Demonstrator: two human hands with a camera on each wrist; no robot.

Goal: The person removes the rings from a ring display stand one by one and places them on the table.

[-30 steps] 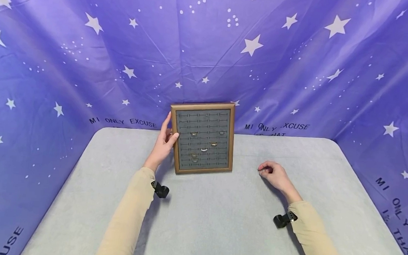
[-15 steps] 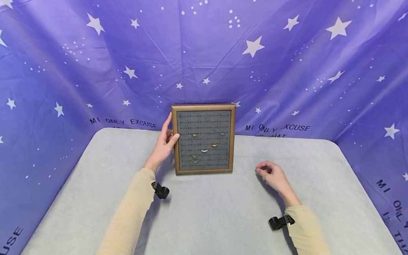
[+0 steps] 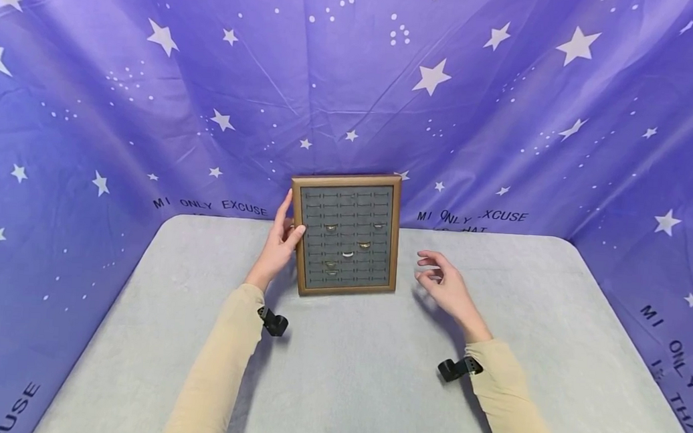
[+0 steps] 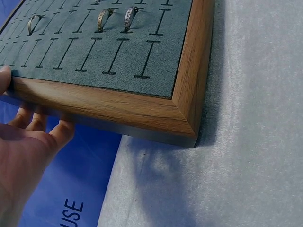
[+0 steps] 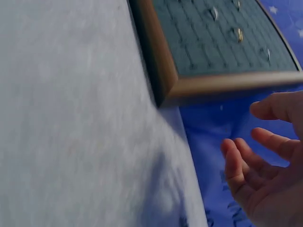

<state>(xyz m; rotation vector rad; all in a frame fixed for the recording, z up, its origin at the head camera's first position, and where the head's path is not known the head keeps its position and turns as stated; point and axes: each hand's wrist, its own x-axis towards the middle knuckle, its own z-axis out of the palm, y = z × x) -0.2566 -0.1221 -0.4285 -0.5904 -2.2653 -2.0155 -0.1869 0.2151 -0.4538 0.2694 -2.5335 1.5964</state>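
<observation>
A ring display [image 3: 346,179] with a brown wooden frame and a dark grey slotted panel stands on edge, leaning back, at the far side of the table. Several gold and silver rings sit in its slots, among them a silver ring [image 3: 348,254] and a gold ring [image 5: 240,35]. My left hand [image 3: 274,250] grips the display's left side, thumb on the front of the frame and fingers at its side and back. To the right of the display, apart from it, my right hand [image 3: 449,289] hovers with loosely bent, parted fingers [image 5: 233,165] and nothing visible between them.
The table [image 3: 347,377] has a pale grey cloth surface. Right behind the display hangs a purple curtain [image 3: 357,63] with white stars, which also closes off both sides. A black wrist camera [image 3: 272,323] is strapped to each forearm.
My right hand has moved left and slightly away from me, toward the display, and its thumb and fingers have spread from a pinch. The left hand and display have stayed put.
</observation>
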